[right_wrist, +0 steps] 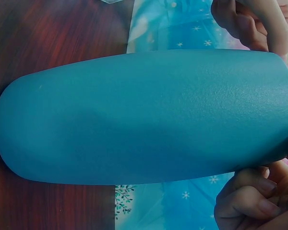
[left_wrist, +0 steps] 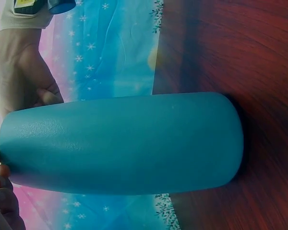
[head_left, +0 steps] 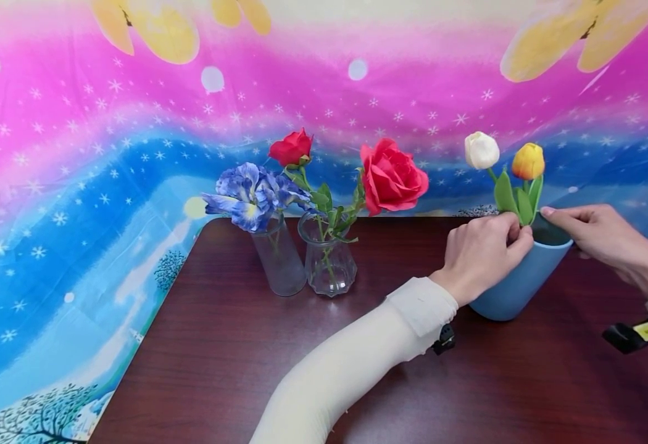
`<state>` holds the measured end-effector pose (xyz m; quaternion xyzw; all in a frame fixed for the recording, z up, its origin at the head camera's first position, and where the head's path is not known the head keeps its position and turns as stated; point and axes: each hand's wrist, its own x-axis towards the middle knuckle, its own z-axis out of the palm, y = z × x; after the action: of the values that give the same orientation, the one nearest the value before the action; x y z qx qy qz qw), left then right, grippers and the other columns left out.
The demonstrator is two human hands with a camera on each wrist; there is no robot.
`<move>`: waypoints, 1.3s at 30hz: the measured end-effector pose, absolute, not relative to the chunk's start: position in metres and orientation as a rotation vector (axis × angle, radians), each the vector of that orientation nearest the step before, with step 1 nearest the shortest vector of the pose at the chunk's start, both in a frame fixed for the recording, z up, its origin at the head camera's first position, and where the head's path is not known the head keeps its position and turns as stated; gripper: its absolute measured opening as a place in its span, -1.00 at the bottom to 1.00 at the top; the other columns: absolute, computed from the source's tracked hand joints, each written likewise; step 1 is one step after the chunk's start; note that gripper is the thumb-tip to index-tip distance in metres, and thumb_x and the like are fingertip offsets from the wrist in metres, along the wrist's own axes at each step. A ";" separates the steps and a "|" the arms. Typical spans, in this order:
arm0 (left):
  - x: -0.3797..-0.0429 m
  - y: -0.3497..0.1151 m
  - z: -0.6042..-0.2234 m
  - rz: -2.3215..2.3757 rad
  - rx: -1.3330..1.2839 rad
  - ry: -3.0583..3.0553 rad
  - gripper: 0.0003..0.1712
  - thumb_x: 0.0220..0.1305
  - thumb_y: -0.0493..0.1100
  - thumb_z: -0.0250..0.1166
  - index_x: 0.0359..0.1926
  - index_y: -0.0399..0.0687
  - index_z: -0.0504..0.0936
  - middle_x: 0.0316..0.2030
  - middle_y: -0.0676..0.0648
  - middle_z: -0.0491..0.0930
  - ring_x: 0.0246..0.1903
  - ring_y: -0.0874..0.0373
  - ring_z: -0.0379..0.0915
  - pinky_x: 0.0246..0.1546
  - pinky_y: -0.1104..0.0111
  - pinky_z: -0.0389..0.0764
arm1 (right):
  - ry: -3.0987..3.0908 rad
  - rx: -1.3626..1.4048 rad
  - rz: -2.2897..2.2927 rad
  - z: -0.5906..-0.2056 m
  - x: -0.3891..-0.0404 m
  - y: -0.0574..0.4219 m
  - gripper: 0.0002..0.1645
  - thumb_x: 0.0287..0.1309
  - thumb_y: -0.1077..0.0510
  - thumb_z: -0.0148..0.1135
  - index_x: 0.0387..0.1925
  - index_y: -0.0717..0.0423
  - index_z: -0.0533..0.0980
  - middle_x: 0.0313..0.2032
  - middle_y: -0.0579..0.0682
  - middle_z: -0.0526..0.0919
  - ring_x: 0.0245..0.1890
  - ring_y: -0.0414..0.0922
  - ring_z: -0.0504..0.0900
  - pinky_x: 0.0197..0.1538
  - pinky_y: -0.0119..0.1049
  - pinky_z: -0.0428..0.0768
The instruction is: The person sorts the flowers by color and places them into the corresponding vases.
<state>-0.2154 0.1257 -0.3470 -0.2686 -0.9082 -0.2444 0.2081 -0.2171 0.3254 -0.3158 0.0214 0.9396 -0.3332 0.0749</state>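
A tall blue vase (head_left: 515, 277) stands on the table at the right; its smooth side fills much of both wrist views. From its mouth rise a white tulip (head_left: 482, 150) and a yellow-orange tulip (head_left: 528, 161) with green leaves. My left hand (head_left: 482, 246) is at the vase's left rim, its curled fingers and thumb pinching the tulips low by their leaves. On the opposite side my right hand (head_left: 607, 237) grips the rim, thumb on top and fingers curled against the outer wall. The lower stems are hidden inside the vase.
Left of my sleeve, a slim glass vase (head_left: 282, 265) holds blue flowers (head_left: 252, 194). Beside it, a rounder glass vase (head_left: 332, 271) holds a small red rose (head_left: 292, 148) and a large red rose (head_left: 393, 177). A patterned cloth (head_left: 302, 80) hangs behind the dark table (head_left: 235, 370).
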 end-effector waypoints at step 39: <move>-0.215 0.121 -0.346 -0.752 -0.679 -2.612 -0.61 0.46 0.25 0.03 -0.53 0.31 0.39 -0.67 0.26 0.40 -0.66 0.46 0.29 -0.67 0.57 0.27 | 2.827 0.068 -0.959 -0.316 -0.218 0.328 -0.04 0.50 -0.35 -0.29 0.41 0.43 0.24 -0.55 -0.16 0.39 -0.52 -0.18 0.32 -0.39 -0.27 0.46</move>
<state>-0.2154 0.1206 -0.3457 -0.2388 -0.9188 -0.2647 0.1693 -0.2179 0.3279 -0.3160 0.0227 0.9438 -0.3203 0.0779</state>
